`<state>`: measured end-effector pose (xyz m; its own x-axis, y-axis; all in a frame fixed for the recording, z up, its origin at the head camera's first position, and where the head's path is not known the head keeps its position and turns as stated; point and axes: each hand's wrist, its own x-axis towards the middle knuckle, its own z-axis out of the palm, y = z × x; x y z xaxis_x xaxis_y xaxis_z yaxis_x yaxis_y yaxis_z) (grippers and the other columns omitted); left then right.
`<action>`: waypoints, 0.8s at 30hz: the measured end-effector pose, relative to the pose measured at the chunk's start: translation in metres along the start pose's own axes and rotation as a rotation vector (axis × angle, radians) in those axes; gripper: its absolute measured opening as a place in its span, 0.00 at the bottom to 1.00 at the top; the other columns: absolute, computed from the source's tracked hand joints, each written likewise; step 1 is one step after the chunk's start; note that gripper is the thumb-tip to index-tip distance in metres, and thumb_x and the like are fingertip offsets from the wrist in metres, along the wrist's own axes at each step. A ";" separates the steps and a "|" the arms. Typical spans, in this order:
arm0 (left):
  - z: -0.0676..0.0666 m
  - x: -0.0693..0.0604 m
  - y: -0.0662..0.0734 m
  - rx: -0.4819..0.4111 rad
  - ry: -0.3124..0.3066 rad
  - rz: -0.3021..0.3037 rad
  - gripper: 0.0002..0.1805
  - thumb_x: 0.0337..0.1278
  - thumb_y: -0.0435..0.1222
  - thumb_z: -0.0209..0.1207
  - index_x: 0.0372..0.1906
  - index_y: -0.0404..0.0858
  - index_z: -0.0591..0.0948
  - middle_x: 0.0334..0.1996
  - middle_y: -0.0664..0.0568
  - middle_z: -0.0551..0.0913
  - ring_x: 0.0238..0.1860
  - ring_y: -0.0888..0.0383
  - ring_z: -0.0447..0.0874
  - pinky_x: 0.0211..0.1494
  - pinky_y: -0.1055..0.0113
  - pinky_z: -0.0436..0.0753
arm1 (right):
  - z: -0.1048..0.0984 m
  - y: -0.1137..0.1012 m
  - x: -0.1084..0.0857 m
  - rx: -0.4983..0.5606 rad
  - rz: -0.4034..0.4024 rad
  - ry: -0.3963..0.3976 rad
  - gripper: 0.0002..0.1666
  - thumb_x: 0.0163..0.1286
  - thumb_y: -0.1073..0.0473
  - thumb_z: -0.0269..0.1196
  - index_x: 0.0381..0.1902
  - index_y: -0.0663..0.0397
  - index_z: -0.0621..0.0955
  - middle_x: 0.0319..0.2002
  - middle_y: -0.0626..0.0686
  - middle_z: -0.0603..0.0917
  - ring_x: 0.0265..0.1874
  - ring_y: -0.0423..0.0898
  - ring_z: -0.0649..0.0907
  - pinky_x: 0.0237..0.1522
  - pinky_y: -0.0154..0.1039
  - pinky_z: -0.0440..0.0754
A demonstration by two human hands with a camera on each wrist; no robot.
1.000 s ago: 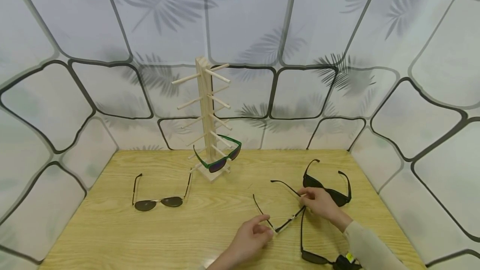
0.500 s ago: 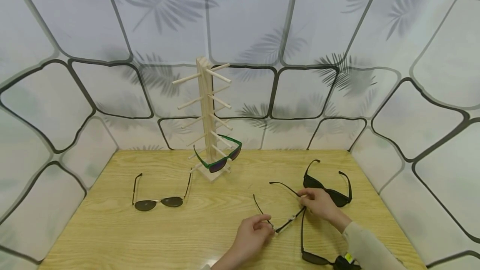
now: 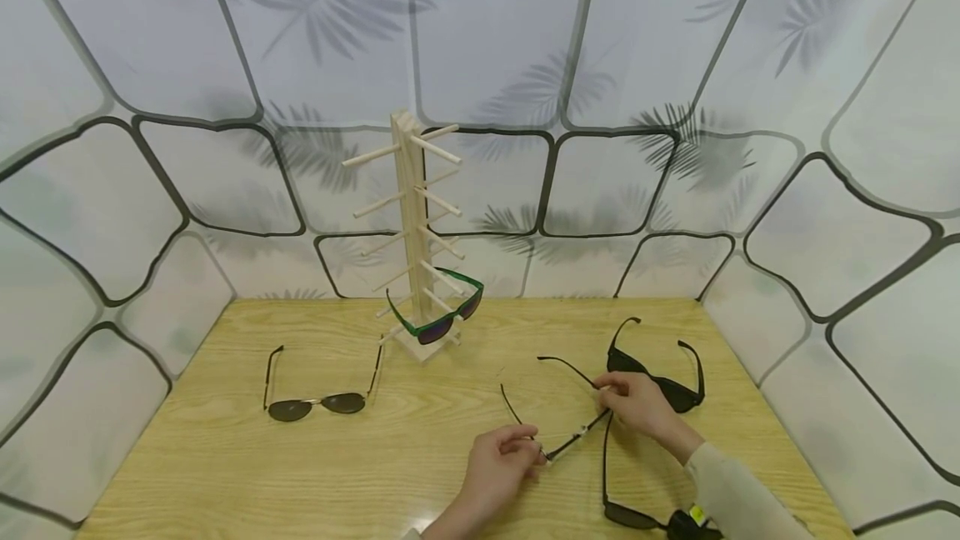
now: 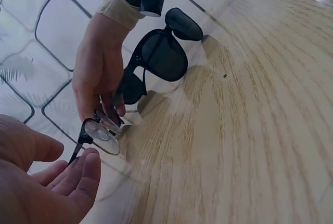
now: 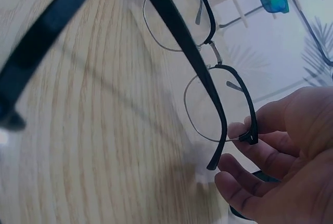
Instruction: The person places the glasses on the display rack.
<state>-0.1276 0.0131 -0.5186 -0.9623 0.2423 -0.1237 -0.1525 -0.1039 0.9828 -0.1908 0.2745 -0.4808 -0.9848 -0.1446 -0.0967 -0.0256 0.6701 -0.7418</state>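
Note:
Clear eyeglasses [image 3: 576,435] with black upper rims are held between both hands, temples spread toward the back. The left hand [image 3: 497,467] pinches them at the left hinge; the right hand [image 3: 639,403] pinches the opposite hinge. In the right wrist view, the right thumb and a finger grip the frame corner of the eyeglasses [image 5: 219,56], whose thin wire lower rims show. The left wrist view shows the left fingers [image 4: 83,174] around a temple by the clear lens [image 4: 102,136].
Sunglasses [image 3: 628,516] lie near the right forearm, with black sunglasses [image 3: 675,394] behind the right hand. Aviator sunglasses [image 3: 343,403] rest at left. A wooden peg stand [image 3: 414,223] at the back holds green-framed sunglasses [image 3: 437,330].
The left hand and its side of the eyeglasses have shifted slightly left and up. The right hand has barely moved, keeping its hold.

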 end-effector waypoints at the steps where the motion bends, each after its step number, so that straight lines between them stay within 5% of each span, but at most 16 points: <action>1: 0.000 0.000 0.001 0.001 0.006 0.005 0.16 0.69 0.25 0.62 0.57 0.23 0.83 0.38 0.38 0.90 0.39 0.50 0.93 0.38 0.64 0.92 | 0.000 -0.001 0.000 0.003 -0.003 0.000 0.18 0.78 0.62 0.62 0.59 0.66 0.84 0.39 0.56 0.92 0.30 0.42 0.81 0.27 0.35 0.75; 18: -0.010 0.001 0.024 -0.007 0.067 0.110 0.17 0.67 0.28 0.66 0.58 0.27 0.83 0.39 0.33 0.89 0.35 0.55 0.92 0.38 0.72 0.89 | -0.012 -0.027 0.002 0.018 -0.035 0.003 0.22 0.82 0.55 0.60 0.64 0.62 0.82 0.43 0.59 0.91 0.43 0.54 0.87 0.33 0.38 0.77; 24: -0.018 0.001 0.039 0.021 0.039 0.183 0.20 0.69 0.28 0.65 0.62 0.27 0.80 0.39 0.33 0.89 0.32 0.63 0.90 0.39 0.72 0.89 | -0.022 -0.045 0.002 -0.001 -0.092 0.018 0.20 0.82 0.55 0.60 0.64 0.59 0.83 0.43 0.55 0.91 0.44 0.47 0.88 0.44 0.42 0.84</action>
<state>-0.1383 -0.0084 -0.4827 -0.9817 0.1833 0.0521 0.0299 -0.1220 0.9921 -0.1954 0.2598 -0.4333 -0.9812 -0.1921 -0.0160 -0.1161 0.6550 -0.7466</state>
